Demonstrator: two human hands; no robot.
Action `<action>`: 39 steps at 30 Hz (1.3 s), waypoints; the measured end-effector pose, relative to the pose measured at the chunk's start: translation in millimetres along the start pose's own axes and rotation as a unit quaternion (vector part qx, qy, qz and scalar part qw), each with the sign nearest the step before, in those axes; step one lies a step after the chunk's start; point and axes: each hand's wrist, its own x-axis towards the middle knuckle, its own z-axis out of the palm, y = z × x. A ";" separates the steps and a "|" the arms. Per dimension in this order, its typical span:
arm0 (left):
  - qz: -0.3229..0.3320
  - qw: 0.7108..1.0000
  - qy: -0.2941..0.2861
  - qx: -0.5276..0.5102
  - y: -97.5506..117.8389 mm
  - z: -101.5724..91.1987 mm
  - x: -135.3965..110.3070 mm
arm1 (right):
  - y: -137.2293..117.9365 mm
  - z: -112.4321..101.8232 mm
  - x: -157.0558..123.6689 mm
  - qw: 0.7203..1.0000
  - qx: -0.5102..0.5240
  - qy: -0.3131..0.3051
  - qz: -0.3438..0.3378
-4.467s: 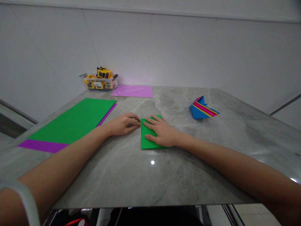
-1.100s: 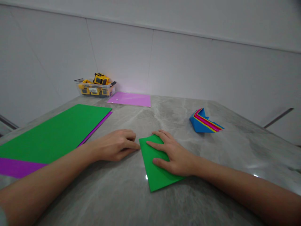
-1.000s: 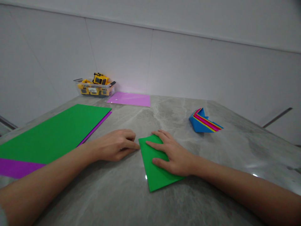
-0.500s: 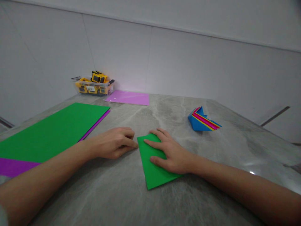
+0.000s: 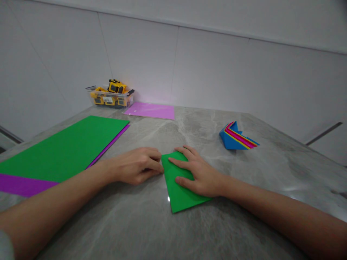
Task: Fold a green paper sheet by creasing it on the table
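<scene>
A green sheet of paper [image 5: 177,202], folded into a smaller panel, lies flat on the grey stone-patterned table. My right hand [image 5: 199,173] rests open on it, fingers spread and palm covering its right side. At the paper's left edge is my left hand [image 5: 142,166], its fingers curled and the thumb drawn in toward the index finger. Those fingertips meet the edge near its upper left corner; how firmly they pinch it is hard to see.
Large green sheets [image 5: 67,148] lie over purple sheets [image 5: 27,185] on the left. At the back are a clear box [image 5: 121,103] of yellow toy vehicles and a pink pack of paper [image 5: 151,111]. A folded blue paper piece with coloured stripes [image 5: 234,141] stands on the right.
The whole view has shifted slightly. Both hands keep nearly the same pose on the folded green paper, with the left fingertips still at its left edge.
</scene>
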 end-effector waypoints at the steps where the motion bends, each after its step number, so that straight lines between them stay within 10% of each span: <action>1: 0.008 1.000 0.003 -0.006 0.9 0.1 0.4 | 0.2 0.0 0.2 1.000 -0.003 0.000 -0.002; 39: 0.027 0.998 0.016 -0.056 -3.9 3.1 -1.6 | 3.3 1.1 0.1 0.994 0.091 -0.021 0.049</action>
